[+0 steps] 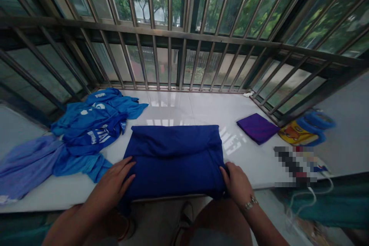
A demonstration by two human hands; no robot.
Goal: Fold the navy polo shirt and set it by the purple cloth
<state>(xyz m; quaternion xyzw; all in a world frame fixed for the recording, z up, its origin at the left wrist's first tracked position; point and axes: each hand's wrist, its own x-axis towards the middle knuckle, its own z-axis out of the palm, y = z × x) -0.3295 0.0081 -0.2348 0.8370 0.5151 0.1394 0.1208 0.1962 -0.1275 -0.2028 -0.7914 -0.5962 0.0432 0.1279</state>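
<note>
A dark blue garment (175, 157) lies folded into a wide rectangle on the white sill (198, 109), its near edge hanging over the front. My left hand (115, 182) rests on its left edge, fingers stretched flat along the cloth. My right hand (235, 182) is at the garment's right edge with fingers curled round the fabric; a metal bracelet sits on that wrist.
A heap of lighter blue shirts (95, 123) with white lettering lies at the left, over a pale purple cloth (25, 165). A small folded purple cloth (257, 127) sits at the right. A yellow and blue bag (305, 128) lies further right. Metal window bars (170, 34) close off the back.
</note>
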